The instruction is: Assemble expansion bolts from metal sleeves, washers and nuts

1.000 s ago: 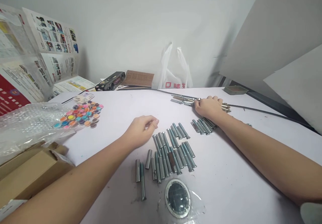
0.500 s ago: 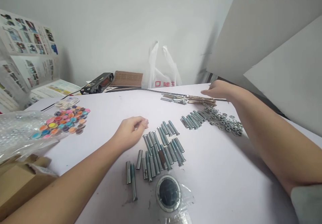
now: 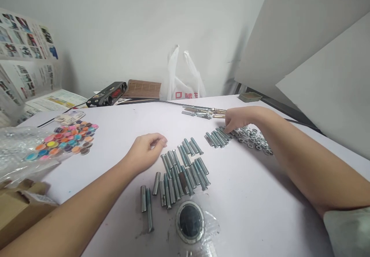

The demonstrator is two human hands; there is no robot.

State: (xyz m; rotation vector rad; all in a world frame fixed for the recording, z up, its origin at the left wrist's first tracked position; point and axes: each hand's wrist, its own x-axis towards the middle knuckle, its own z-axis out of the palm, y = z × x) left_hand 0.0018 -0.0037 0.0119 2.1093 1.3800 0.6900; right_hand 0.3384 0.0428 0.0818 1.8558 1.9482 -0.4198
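My left hand (image 3: 147, 149) rests on the white table with its fingers curled together; whether anything is inside cannot be seen. Just right of it lie many metal sleeves and bolts (image 3: 185, 172), one of them brown. My right hand (image 3: 238, 119) reaches down, fingers pressed together, at the edge of a smaller group of metal sleeves (image 3: 216, 137); its fingertips hide what they may hold. Metal washers and nuts (image 3: 254, 139) lie under and beside the right wrist. Behind are long silver and brass-coloured bolts (image 3: 199, 111), partly covered by the right hand.
Coloured discs (image 3: 68, 139) and a clear plastic bag (image 3: 17, 149) are at the left, above a cardboard box (image 3: 20, 207). A round dark disc (image 3: 190, 221) lies in front. Farther back stand a white bag (image 3: 186, 83), a black device (image 3: 106, 94) and a small tray (image 3: 250, 96).
My right hand has moved left and nearer, from behind the brass-coloured bolts to the smaller sleeve group, uncovering the small tray. The view has shifted slightly. My left hand stays put.
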